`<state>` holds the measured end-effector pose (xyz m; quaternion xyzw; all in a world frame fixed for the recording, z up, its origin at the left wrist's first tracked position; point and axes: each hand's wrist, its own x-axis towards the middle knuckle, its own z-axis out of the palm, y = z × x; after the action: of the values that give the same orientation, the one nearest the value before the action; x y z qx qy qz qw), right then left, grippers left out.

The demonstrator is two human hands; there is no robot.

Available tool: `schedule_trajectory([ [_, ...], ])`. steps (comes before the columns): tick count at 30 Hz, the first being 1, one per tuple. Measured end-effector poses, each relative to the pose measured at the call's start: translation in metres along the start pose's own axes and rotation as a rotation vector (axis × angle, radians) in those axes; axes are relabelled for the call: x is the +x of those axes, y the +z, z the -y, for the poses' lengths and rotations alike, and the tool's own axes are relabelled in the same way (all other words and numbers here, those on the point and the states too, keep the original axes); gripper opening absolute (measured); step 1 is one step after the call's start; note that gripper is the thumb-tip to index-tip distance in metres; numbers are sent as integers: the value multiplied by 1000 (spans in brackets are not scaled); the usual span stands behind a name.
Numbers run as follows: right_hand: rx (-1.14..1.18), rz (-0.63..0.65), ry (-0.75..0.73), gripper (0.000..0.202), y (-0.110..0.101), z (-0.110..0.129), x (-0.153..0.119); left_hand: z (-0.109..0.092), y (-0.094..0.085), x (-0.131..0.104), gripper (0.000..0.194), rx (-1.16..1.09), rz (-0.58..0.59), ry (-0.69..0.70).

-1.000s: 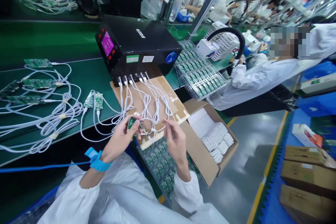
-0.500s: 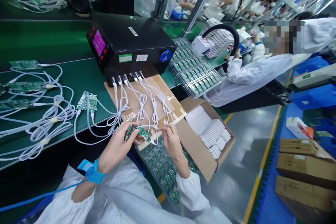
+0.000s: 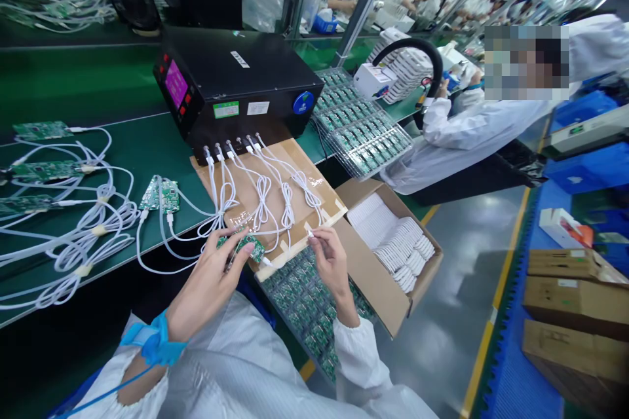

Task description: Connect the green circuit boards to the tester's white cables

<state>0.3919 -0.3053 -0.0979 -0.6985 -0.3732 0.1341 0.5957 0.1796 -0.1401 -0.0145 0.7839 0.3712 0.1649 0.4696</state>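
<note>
My left hand (image 3: 209, 285), with a blue wrist strap (image 3: 156, 339), is closed around green circuit boards (image 3: 255, 249) above the front edge of the bench. A white plug (image 3: 266, 262) sits at the near end of one board. To its right, my right hand (image 3: 330, 263) pinches the white end of a cable (image 3: 310, 234) between thumb and fingers, apart from the boards. Several white cables (image 3: 263, 200) run over a cardboard sheet (image 3: 314, 177) from a black box (image 3: 236, 78) with a lit screen. Below the hands lies a tray of circuit boards (image 3: 307, 314).
Cabled circuit boards (image 3: 46, 170) lie at the left beside bundled cables (image 3: 98, 230). An open carton (image 3: 417, 294) of white pieces stands right of the tray. Behind it is a clear tray (image 3: 363, 124) of boards. A co-worker (image 3: 457, 137) in white sits at the right.
My left hand has drawn left with the boards. My right hand has come away from them, and the gap between the hands is wider. The view has shifted slightly.
</note>
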Motion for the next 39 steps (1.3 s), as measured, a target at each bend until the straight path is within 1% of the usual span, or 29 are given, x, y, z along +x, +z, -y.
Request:
schedule_trajectory([
  [5, 53, -54, 21, 15, 11, -3, 1, -5, -7, -7, 45, -68, 16, 66],
  [7, 67, -60, 24, 14, 15, -4, 0, -6, -10, -10, 45, -65, 51, 53],
  [10, 66, -53, 21, 14, 18, -4, 1, -4, -12, -12, 45, -72, 106, -7],
  [13, 55, -37, 13, 13, 19, -2, 1, -5, -12, -13, 42, -133, 141, -18],
  [15, 48, -36, 10, 13, 18, -1, 1, -9, -13, -14, 40, -197, 153, -26],
  [18, 57, -59, 27, 13, 18, 1, 1, -21, -13, -11, 42, -302, 187, -77],
  [20, 82, -85, 51, 16, 19, 3, 1, -30, -9, -2, 47, -446, 204, -105],
  [22, 103, -110, 61, 19, 24, 8, 3, -40, 0, 13, 50, -699, 161, -144],
  [25, 100, -119, 35, 18, 36, 24, 5, -52, 18, 44, 40, -1143, 21, -244],
  [26, 92, -107, 23, 16, 41, 31, 5, -55, 23, 55, 36, -1254, -26, -275],
  [28, 75, -62, 3, 14, 51, 43, 6, -61, 31, 71, 33, -1399, -100, -315],
  [30, 55, -25, -10, 13, 58, 53, 5, -65, 36, 80, 33, -1469, -143, -333],
  [32, 41, -26, -13, 12, 63, 58, 5, -65, 40, 82, 31, -1497, -163, -335],
  [37, 27, -50, 12, 14, 65, 59, 6, -58, 44, 80, 24, -1496, -192, -247],
  [39, 26, -50, 18, 15, 66, 60, 6, -57, 45, 80, 24, -1500, -202, -245],
])
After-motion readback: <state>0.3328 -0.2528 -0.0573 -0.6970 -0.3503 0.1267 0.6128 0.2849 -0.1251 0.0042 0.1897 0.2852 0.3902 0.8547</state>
